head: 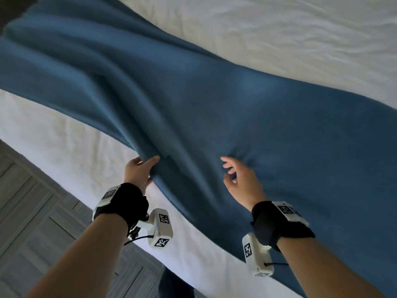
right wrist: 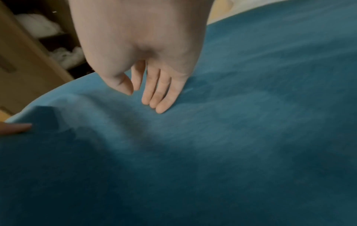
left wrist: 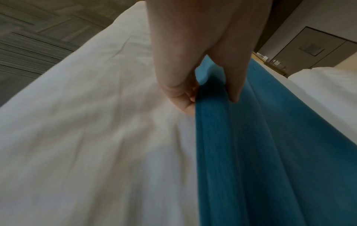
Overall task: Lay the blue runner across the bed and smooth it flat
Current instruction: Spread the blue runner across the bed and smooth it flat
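The blue runner (head: pixel 214 108) lies slantwise over the white bed (head: pixel 279 35), with long folds running from its far left end toward me. My left hand (head: pixel 141 171) pinches the runner's near edge (left wrist: pixel 212 122), thumb on top and fingers underneath, lifting a fold. My right hand (head: pixel 238 179) is over the middle of the runner (right wrist: pixel 231 137). Its fingers (right wrist: pixel 156 94) are straight and close together, and the tips touch the cloth. The tip of a left-hand finger (right wrist: pixel 17 127) shows at the left edge of the right wrist view.
White sheet (left wrist: pixel 86 122) shows on both sides of the runner. Grey patterned floor (head: pixel 32 222) runs along the bed's near left side. Brown cabinet doors (left wrist: pixel 309 50) stand beyond the bed, and an open shelf with white linen (right wrist: pixel 48 38) is at the left.
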`<state>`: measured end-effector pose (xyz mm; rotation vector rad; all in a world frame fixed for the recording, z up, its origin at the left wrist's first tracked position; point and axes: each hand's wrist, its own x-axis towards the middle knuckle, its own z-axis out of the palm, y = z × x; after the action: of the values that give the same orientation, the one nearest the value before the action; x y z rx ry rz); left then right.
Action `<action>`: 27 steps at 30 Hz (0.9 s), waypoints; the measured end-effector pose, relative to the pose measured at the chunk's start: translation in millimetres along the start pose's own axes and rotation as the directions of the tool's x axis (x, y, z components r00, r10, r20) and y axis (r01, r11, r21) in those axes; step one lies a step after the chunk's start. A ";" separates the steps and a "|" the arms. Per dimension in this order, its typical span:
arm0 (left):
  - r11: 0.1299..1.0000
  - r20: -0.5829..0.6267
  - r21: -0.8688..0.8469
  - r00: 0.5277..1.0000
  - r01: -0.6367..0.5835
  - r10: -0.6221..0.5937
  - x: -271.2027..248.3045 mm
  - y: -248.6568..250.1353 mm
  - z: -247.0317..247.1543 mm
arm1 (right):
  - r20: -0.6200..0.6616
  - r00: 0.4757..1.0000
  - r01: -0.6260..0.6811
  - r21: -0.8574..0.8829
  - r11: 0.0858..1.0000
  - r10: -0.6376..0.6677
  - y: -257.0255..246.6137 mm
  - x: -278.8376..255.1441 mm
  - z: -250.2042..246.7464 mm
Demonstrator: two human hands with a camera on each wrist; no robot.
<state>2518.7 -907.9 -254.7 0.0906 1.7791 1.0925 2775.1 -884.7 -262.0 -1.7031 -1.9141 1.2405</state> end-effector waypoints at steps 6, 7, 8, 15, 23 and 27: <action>0.985 -0.114 0.168 0.993 0.042 -0.023 38.6 25.3 -83.6 | 0.022 0.997 -0.072 0.078 0.994 0.071 -63.3 10.7 79.5; 0.979 -0.115 0.196 0.993 0.063 -0.041 39.1 23.0 -94.5 | 0.062 0.996 -0.064 0.066 0.996 0.059 -73.1 10.6 89.0; 0.973 -0.108 0.219 0.993 0.075 -0.052 39.1 20.2 -101.9 | 0.094 0.995 -0.051 0.052 0.997 0.046 -81.6 10.9 95.7; 0.999 -0.032 -0.024 0.999 0.042 -0.043 75.8 63.2 -109.3 | -0.030 0.999 -0.033 -0.210 0.977 0.027 -109.9 47.2 89.5; 0.978 -0.326 0.196 0.945 0.073 -0.005 109.6 69.1 -171.6 | 0.144 0.988 0.091 -0.188 0.978 -0.064 -137.0 45.1 128.4; 0.737 -0.352 0.675 0.865 -0.031 0.358 96.6 95.7 -158.5 | 0.064 0.998 0.025 -0.053 0.998 -0.022 -136.0 60.1 100.0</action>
<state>2310.4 -902.0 -241.7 0.4993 2.5903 0.5980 2599.2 -860.0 -237.8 -1.6814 -2.0155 1.2596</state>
